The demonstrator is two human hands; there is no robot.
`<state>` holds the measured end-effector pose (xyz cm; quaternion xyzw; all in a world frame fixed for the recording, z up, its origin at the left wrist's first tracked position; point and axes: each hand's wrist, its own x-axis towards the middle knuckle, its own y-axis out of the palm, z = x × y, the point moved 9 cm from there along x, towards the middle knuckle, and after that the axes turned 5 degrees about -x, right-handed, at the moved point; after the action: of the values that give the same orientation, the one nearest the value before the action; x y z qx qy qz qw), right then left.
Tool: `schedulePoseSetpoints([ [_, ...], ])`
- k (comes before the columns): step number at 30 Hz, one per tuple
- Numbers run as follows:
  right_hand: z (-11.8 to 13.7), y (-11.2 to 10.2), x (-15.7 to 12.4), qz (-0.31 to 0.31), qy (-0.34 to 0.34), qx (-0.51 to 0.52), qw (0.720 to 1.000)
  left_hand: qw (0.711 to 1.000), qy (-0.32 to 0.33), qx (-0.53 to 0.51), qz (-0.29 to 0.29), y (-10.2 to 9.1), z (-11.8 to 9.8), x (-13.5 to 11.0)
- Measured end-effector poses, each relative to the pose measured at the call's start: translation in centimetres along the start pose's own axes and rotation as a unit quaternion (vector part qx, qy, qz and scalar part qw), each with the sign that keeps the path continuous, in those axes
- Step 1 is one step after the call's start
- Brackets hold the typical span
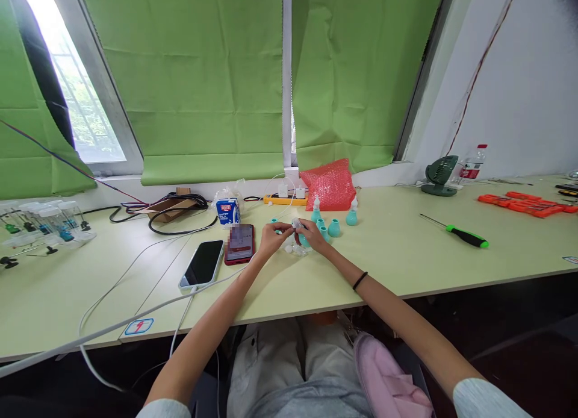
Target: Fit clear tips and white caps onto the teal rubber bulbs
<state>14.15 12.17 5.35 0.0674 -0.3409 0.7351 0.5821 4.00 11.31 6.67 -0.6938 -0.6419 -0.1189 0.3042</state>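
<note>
My left hand [273, 237] and my right hand [313, 235] meet over the table, fingertips close together. A small clear plastic piece [296, 223] is pinched in my right hand. The left fingers are closed at its side; what they hold is too small to make out. Under and beside the right hand are teal rubber bulbs [334, 228], several of them without tips. Two teal bulbs with clear nozzles stand behind, one nearer [316, 211] and one to the right [351, 214]. Loose clear plastic pieces [298, 249] lie just below my hands.
Left of my hands lie a red-cased phone [239, 244] and a white-edged phone [201, 265] with a cable. Behind are a blue carton [228, 211], a power strip [284, 200] and red bubble wrap [332, 186]. A screwdriver [456, 231], small fan [440, 176] and orange tools [526, 204] are right.
</note>
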Motion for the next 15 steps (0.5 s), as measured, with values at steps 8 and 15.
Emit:
schedulePoseSetpoints([
  [8,-0.7,1.4,-0.2,0.072,0.072,0.145,0.984,0.996,-0.027,-0.073,0.032,0.3,0.3,-0.2],
  [15,-1.2,1.9,-0.6,0.082,0.121,0.194,0.970,0.998,0.012,-0.031,0.047,0.5,-0.2,-0.2],
])
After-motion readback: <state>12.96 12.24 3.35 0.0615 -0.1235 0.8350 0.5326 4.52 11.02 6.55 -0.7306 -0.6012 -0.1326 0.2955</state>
